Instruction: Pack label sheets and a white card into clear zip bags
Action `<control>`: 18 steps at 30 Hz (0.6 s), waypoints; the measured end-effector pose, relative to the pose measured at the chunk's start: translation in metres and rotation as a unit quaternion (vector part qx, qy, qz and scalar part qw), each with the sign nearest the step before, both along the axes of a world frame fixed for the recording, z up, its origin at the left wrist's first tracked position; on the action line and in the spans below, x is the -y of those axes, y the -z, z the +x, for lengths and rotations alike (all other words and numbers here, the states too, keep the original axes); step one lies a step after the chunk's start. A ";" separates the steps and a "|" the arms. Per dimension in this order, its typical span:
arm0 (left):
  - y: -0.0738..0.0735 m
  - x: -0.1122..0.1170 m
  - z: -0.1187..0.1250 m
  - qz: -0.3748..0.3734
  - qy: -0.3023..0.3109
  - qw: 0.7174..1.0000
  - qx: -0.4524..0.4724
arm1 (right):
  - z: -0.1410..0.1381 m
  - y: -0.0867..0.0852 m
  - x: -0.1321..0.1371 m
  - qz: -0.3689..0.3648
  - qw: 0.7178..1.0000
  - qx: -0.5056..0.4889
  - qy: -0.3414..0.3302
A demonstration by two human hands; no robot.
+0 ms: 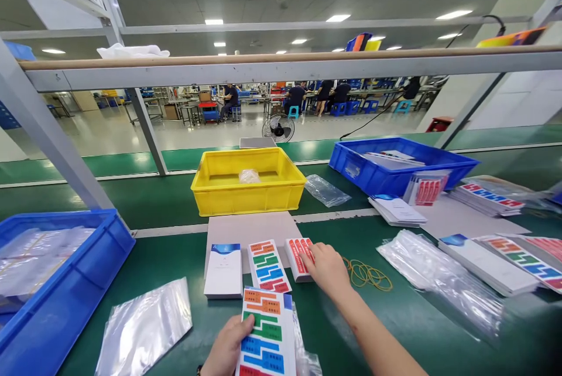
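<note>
A green workbench (346, 335) bears a yellow plastic bin (248, 203), in front of which a multicoloured printed card (267, 332) is pinched between thumb and fingers of the left hand (229, 342), while the right hand (328, 267), partly curled, touches a smaller red-and-white card stack (295, 257), its grip unclear, near yellow rubber bands (372, 277).

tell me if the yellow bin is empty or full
Nearly empty: just a whitish plastic bundle shows inside the yellow bin.

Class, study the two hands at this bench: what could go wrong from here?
The right hand touches the red-printed stack; several cards might lift together. The left hand holds a multicoloured card; the clear plastic beside it might crease. Rubber bands near the right forearm might get snagged.
</note>
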State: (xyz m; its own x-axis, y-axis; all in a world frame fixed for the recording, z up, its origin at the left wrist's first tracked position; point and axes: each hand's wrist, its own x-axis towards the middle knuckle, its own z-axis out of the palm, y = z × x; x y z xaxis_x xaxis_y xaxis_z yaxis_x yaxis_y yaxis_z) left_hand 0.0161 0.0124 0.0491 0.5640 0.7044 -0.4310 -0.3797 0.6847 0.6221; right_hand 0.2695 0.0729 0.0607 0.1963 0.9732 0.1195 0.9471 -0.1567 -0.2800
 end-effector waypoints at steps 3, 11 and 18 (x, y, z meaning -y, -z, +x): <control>-0.001 -0.004 0.008 -0.007 0.010 1.000 -0.004 | 0.006 -0.002 -0.013 -0.042 0.996 0.045 0.062; 0.015 -0.013 0.010 -0.019 -0.041 0.997 -0.065 | 0.008 -0.006 -0.028 -0.099 0.989 0.011 0.107; 0.016 -0.016 0.007 -0.039 -0.057 0.996 -0.059 | 0.024 -0.003 -0.022 -0.047 0.980 -0.141 0.133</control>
State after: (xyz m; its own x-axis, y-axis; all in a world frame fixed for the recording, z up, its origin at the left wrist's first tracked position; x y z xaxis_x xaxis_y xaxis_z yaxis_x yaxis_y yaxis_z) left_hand 0.0226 0.0283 0.0335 0.4243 0.7224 -0.5461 -0.3851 0.6897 0.6132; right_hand 0.2933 0.0946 0.0639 0.4561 0.8877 -0.0632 0.7569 -0.4242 -0.4971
